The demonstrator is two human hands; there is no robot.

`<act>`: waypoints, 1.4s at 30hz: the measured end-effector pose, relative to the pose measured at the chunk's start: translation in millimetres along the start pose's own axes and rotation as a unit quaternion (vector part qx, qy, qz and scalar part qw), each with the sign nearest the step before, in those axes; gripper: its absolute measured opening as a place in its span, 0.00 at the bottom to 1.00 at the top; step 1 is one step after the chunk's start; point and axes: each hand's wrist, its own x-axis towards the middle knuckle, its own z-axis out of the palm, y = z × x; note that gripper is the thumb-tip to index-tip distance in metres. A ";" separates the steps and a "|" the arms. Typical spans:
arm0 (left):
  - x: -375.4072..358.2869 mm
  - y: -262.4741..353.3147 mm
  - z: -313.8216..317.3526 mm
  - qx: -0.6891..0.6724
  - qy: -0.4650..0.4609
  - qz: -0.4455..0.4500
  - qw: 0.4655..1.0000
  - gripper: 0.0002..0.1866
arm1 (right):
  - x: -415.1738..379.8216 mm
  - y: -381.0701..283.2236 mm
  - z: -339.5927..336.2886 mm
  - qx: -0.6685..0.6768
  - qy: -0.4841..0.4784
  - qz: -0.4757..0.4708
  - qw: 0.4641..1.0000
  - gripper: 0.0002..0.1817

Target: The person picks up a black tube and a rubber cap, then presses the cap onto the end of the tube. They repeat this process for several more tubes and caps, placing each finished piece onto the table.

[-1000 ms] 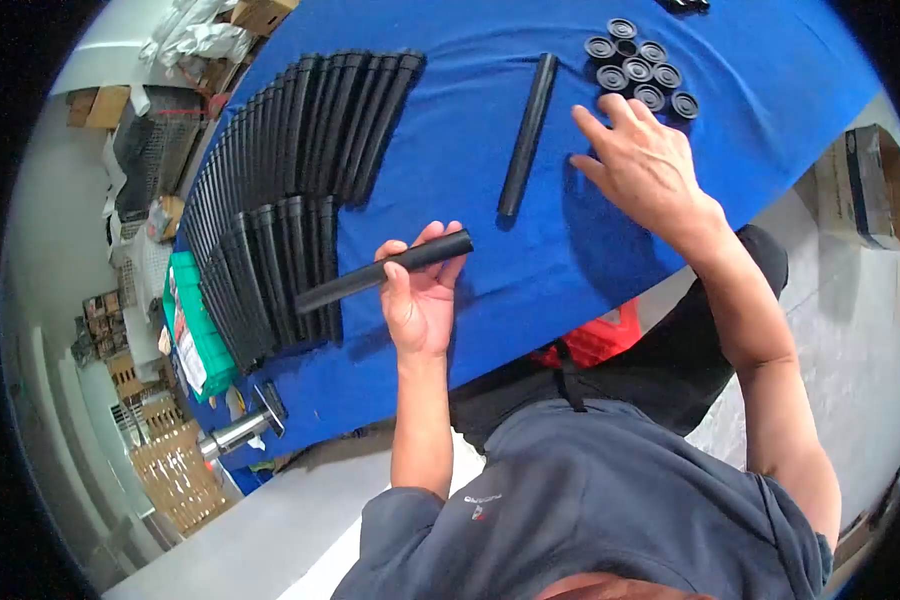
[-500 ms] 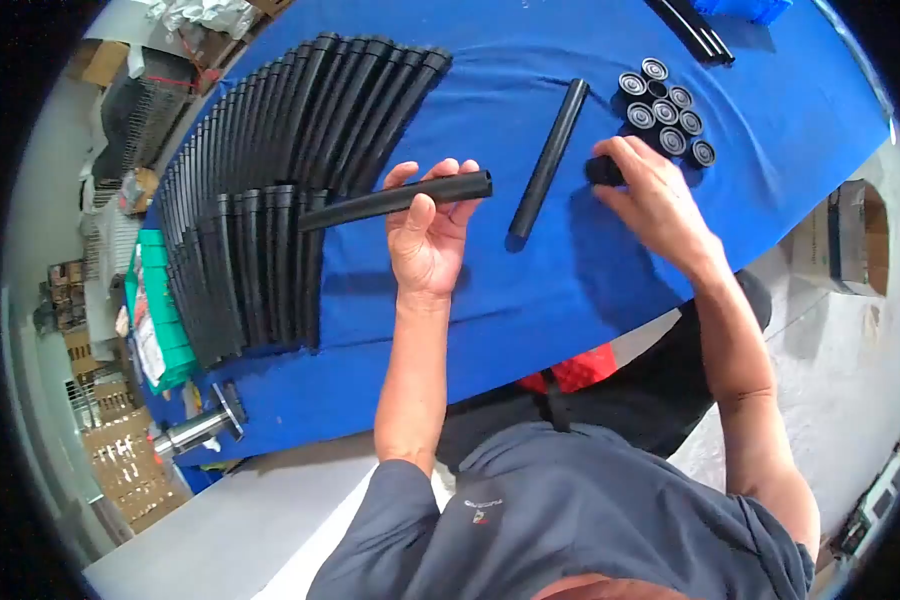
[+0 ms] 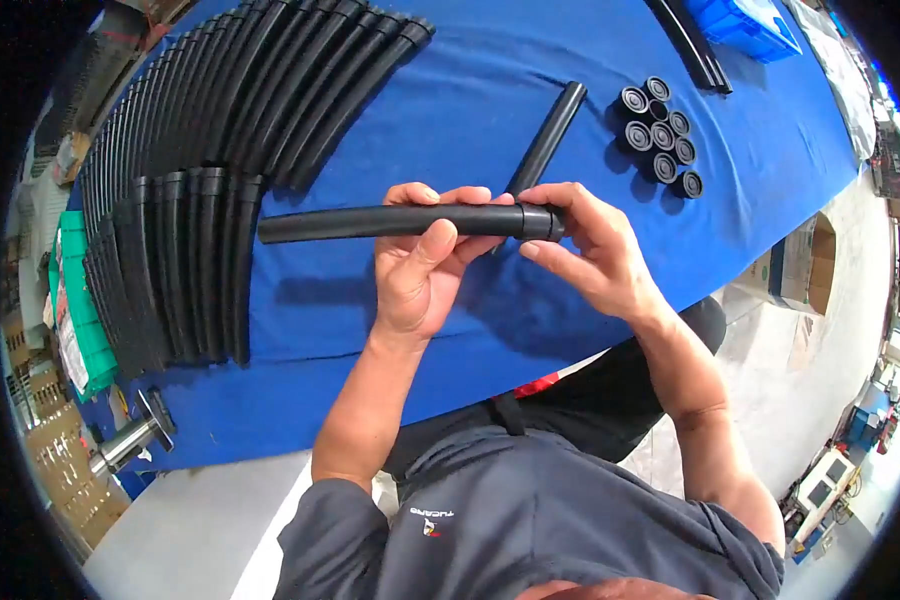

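A black tube (image 3: pixel 340 224) lies level across my left hand (image 3: pixel 410 280), whose thumb presses it against the fingers. At the tube's right end sits a black ring-like cap (image 3: pixel 540 222). My right hand (image 3: pixel 605 250) grips this cap between thumb and fingers. How far the cap goes over the tube cannot be seen. Behind my hands, a second black tube (image 3: pixel 550 135) rests slanted on the blue cloth, its near end partly hidden. A cluster of several round black caps (image 3: pixel 662 136) stands to the right of it.
Rows of black tubes with thicker collared ends (image 3: pixel 300 90) cover the table's left side. More black tubes (image 3: pixel 692 45) and a blue bin (image 3: pixel 745 28) are at the back right. At left are a green crate (image 3: pixel 88 300) and a metal cylinder (image 3: pixel 125 445). A cardboard box (image 3: pixel 808 262) stands beyond the right edge.
My right hand has brought the cap leftward from near the cluster to the tube's end. The tube is now nearly level. The view has shifted slightly.
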 end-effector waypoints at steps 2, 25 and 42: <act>0.2 -2.0 -0.5 -0.006 0.004 0.002 1.000 0.16 | 2.0 -2.6 -1.9 -0.113 -0.002 -0.050 0.992 0.23; 2.9 -0.2 -15.7 0.135 -0.045 -0.029 0.989 0.22 | 3.8 6.4 5.5 -0.077 0.022 -0.046 0.996 0.23; 9.9 6.3 -32.0 -0.040 -0.031 -0.026 0.998 0.13 | 6.5 1.6 -8.1 -0.154 0.024 -0.038 0.987 0.20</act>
